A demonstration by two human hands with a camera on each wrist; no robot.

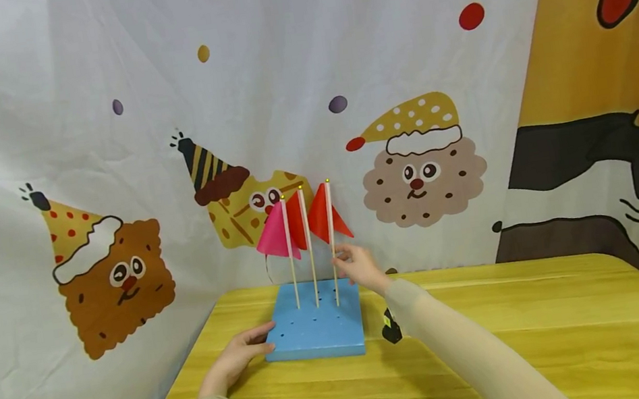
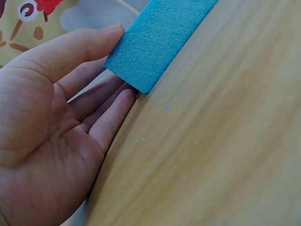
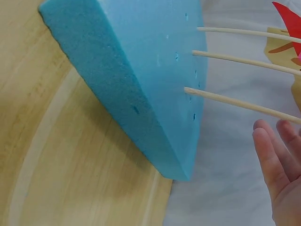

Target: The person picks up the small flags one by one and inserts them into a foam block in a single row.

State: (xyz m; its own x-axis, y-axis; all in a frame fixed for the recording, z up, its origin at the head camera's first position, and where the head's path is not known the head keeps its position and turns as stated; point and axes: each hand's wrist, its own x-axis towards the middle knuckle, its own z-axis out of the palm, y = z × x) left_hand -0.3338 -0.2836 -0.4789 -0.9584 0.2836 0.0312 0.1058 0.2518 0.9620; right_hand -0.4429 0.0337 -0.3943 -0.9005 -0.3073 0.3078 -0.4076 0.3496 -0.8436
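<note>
A blue foam board (image 1: 320, 336) lies on the table with three thin wooden sticks standing in its holes. The left stick carries a pink flag (image 1: 273, 233), the middle one a red flag (image 1: 295, 220), and the right one another red flag (image 1: 319, 216). My left hand (image 1: 243, 353) rests at the board's near left corner, its fairly straight fingers and thumb touching the edge. At the right stick (image 3: 235, 101), my right hand (image 1: 362, 267) pinches the shaft below the flag. Its thumb falls outside the right wrist view, where other fingers show extended beside the stick.
The wooden table (image 1: 498, 338) extends to the right of the board. Behind it hangs a white cloth (image 1: 288, 61) printed with cartoon biscuits. Further small holes (image 3: 177, 56) dot the board's top. A black wrist device (image 1: 390, 327) shows beneath the right forearm.
</note>
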